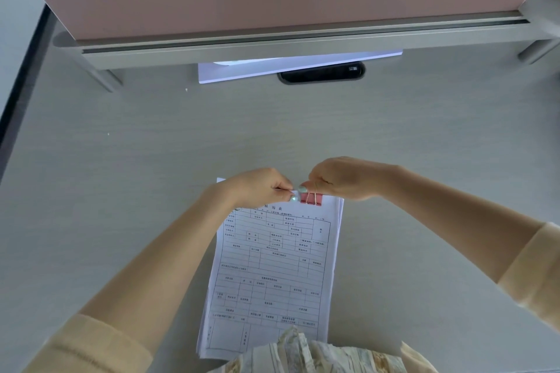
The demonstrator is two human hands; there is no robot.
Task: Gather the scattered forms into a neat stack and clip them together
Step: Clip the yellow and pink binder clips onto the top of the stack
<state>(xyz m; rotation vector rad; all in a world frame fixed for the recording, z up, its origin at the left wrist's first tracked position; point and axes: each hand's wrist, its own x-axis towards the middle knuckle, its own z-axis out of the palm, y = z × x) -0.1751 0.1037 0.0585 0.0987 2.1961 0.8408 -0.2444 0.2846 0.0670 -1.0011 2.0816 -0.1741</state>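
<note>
A stack of printed forms (pixel 272 275) lies on the grey desk (pixel 121 160) in front of me, edges roughly squared. A pink binder clip (pixel 311 199) sits on the stack's top edge, its wire handles folded toward me. My right hand (pixel 342 179) pinches the clip from behind. My left hand (pixel 257 188) grips the top edge of the forms just left of the clip, thumb and finger closed on the paper.
More white paper (pixel 242 71) lies under a raised shelf (pixel 272 45) at the back of the desk. A dark oval cable slot (pixel 321 73) sits beside it. The desk's left edge (pixel 18 94) drops off. Patterned clothing (pixel 318 354) covers the stack's bottom edge.
</note>
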